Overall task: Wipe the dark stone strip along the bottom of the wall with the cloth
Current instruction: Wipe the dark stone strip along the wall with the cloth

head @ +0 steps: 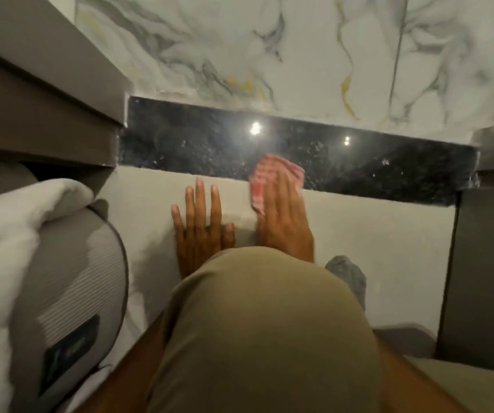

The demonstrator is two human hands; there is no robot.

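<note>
Body in view: both hands bare, left hand (201, 225) and right hand (281, 216), no rings, watch or gloves visible. Forearms bare too, no sleeves showing. Khaki/olive trouser leg (257, 323), plain fabric, no visible seams or pockets. Grey sock (348, 275), slightly mottled knit. Frame blurry, finer detail unreadable.

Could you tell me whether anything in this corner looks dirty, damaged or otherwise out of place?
The dark stone strip looks hazy and speckled with pale flecks, as if dusty or smeared, though the two bright spots are only light reflections. The right hand presses the pink cloth against its lower edge. Nothing looks broken or spilled.
</note>
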